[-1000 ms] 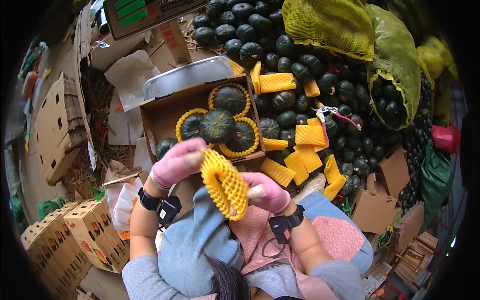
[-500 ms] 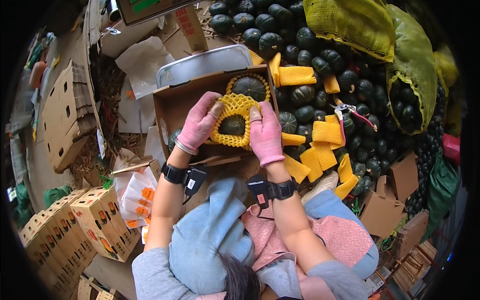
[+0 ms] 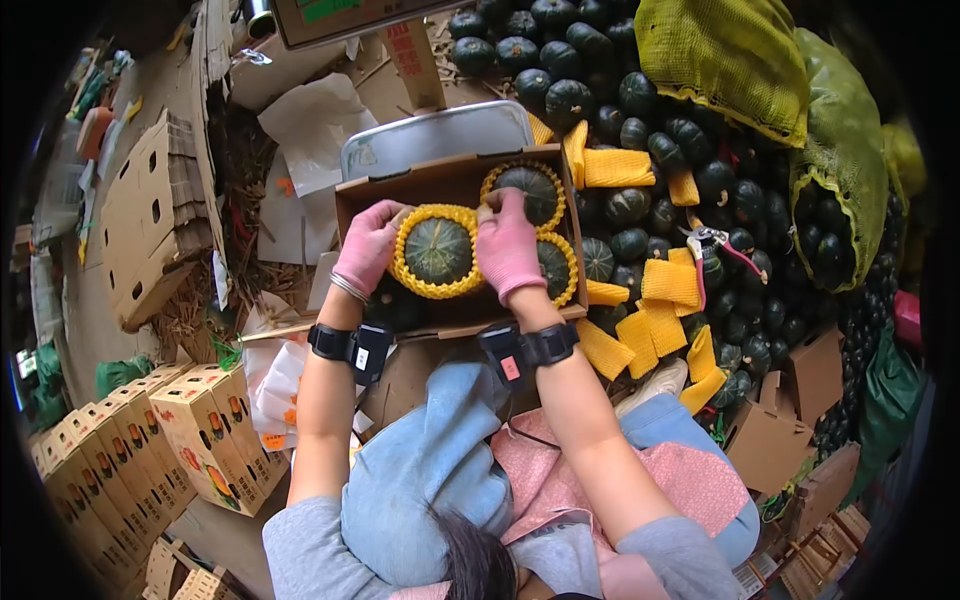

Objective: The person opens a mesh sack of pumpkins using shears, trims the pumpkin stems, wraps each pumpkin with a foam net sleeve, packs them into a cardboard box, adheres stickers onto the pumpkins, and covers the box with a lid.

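Observation:
An open cardboard box lies in front of me. Inside it, a dark green pumpkin sits in a yellow foam net, which rings it and leaves its top bare. My left hand, in a pink glove, is closed on the net's left edge. On the opposite edge, my right hand, gloved alike, pinches the net. Two more netted pumpkins fill the box's right side, an upper pumpkin and a lower pumpkin, partly behind my right hand. A dark pumpkin shows in shadow at the lower left.
Flat yellow foam nets and red-handled pruning shears lie on a large pumpkin heap at right. A scale with a metal tray stands behind the box. Printed cartons line the lower left; mesh sacks are upper right.
The netted pumpkin has moved left and down into the box's left side, net now spread around it. My hands have moved apart, and the lower right netted pumpkin has come into view.

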